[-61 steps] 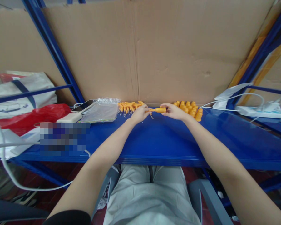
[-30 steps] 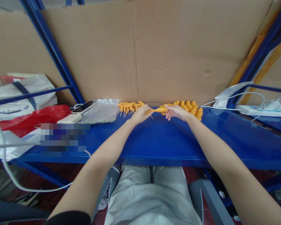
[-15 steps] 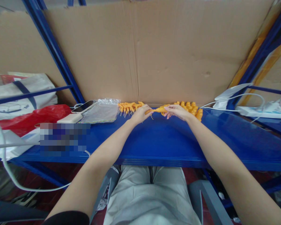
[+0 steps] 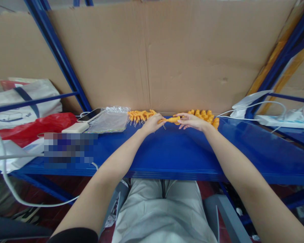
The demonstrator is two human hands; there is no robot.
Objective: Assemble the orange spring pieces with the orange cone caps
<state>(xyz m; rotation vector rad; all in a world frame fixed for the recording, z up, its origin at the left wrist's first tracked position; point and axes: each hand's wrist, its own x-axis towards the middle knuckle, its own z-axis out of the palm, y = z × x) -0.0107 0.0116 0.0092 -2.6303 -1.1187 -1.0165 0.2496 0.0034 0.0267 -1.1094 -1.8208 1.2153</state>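
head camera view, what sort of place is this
Probably a makeshift workstation built into shelving, judging by the slanting blue rack post, the cardboard backing and the orange-handled corkscrews grouped on the blue tabletop.

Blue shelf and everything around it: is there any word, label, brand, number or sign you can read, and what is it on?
No text can be read.
Pale bag: a printed line drawing; no legible words.
White-and-blue item at right: any markings are too blurred.
Pixelated patch at left: anything there is hidden.
Held orange piece: no lettering I can make out; too small to be sure.
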